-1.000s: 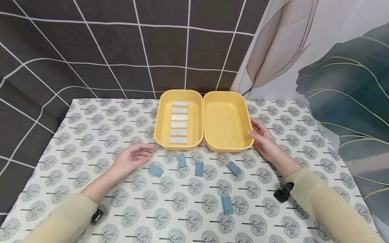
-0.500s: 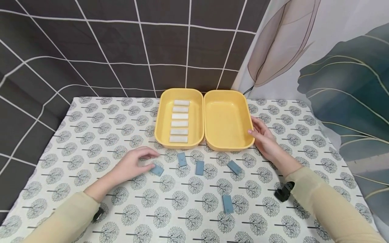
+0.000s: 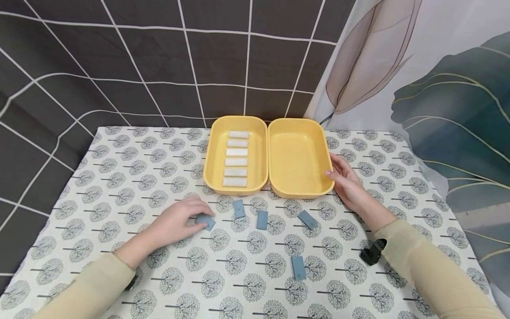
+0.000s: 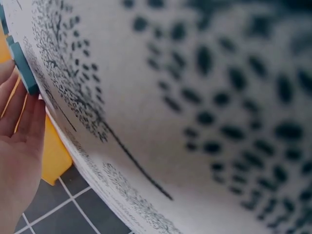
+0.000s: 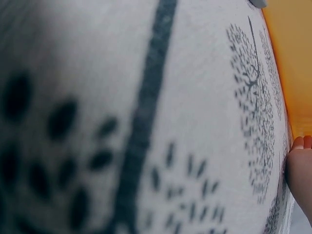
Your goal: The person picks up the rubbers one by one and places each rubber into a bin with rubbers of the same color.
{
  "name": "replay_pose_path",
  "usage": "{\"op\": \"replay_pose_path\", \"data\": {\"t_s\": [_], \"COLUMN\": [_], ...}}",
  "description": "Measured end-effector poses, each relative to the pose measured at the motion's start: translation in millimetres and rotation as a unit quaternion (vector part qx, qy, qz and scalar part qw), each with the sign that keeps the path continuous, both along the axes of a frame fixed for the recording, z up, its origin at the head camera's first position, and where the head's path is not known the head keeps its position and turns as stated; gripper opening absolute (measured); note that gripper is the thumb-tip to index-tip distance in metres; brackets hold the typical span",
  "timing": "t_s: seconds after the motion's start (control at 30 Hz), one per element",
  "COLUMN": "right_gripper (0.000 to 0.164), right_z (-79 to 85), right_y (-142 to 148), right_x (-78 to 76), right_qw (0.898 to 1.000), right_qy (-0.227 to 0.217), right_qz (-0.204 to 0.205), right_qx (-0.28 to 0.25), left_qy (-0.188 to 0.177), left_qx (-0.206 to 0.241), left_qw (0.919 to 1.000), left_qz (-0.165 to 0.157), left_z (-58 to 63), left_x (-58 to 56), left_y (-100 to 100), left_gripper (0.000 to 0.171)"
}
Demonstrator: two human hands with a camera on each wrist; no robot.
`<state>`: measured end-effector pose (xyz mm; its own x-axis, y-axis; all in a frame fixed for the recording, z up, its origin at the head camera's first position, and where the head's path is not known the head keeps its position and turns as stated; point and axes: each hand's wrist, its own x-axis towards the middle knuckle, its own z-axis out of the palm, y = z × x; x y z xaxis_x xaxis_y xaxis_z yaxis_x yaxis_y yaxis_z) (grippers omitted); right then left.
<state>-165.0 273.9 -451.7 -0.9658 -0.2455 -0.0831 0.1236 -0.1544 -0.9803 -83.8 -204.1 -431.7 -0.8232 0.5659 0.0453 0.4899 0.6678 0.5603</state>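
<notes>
Fingers and thumb of the left hand (image 3: 179,220) pinch the leftmost blue block (image 3: 206,219), its small size likely suiting a pinch; whether it is off the tree-print cloth (image 3: 247,248), can't tell. Clock centred there: second blue block (image 3: 238,209) just beside at two; rim of the left yellow tray (image 3: 236,192) at one. Right hand (image 3: 348,186) grips the right yellow tray (image 3: 299,166) by its four-o'clock wall, probably steadying it. Most room: six o'clock.

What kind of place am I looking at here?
Probably a tabletop workspace set up indoors, though I can't tell which room: a tree-print cloth covers the surface, a dark grid-patterned backdrop stands behind it, and a leaf-print curtain hangs on the right.
</notes>
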Motion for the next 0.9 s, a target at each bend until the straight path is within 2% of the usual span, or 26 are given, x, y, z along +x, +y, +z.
{"op": "replay_pose_path", "data": {"t_s": [0.13,0.5,0.9], "right_gripper": [0.067,0.065,0.065], "right_z": [-0.4,-1.3,-1.3], "right_y": [-0.5,1.1,-0.4], "right_x": [0.6,-0.6,-0.6], "right_qw": [1.0,1.0,1.0], "right_qy": [0.003,0.009,0.006], "right_qz": [0.002,0.001,-0.001], "right_qx": [0.001,0.005,0.017], "left_qy": [0.013,-0.01,-0.041], "left_qx": [-0.017,-0.027,-0.044], "left_qw": [0.9997,0.9996,0.9971], "left_qz": [-0.009,-0.004,-0.047], "left_z": [2.6,5.1,15.5], "left_x": [2.6,2.2,-4.9], "left_y": [0.3,1.5,1.2], "left_gripper": [0.025,0.028,0.02]}}
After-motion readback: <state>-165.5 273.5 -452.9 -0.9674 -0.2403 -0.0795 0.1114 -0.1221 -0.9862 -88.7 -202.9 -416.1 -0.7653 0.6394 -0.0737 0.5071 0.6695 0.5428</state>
